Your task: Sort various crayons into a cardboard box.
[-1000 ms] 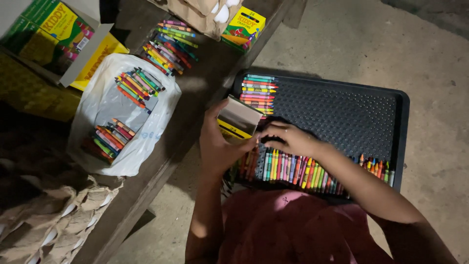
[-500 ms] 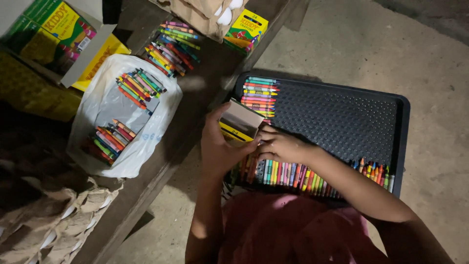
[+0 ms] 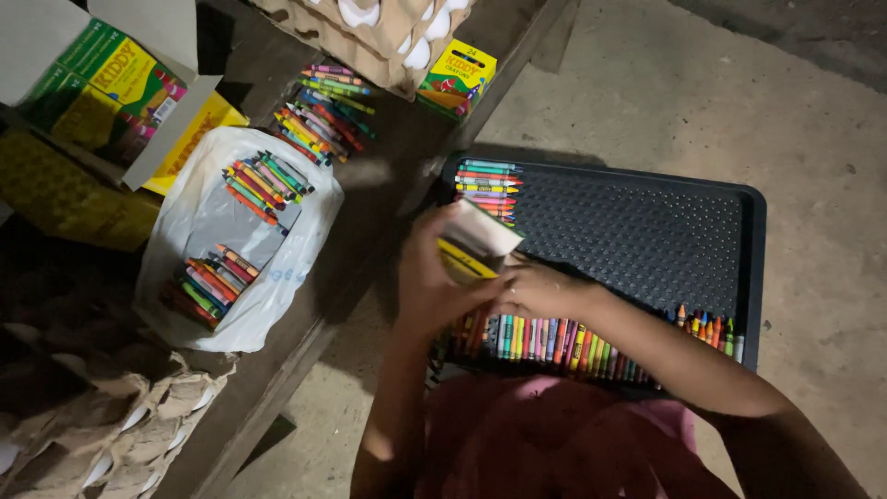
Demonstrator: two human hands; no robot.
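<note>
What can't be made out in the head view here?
- Small crayon box: motion-blurred; whether it holds crayons cannot be told.
- Left hand and right hand: dim and overlapping, so each grip on the box is unclear.
- Row of crayons in the black tray: its left part is hidden behind the hands.
- Egg cartons: cut off by the top edge.
</note>
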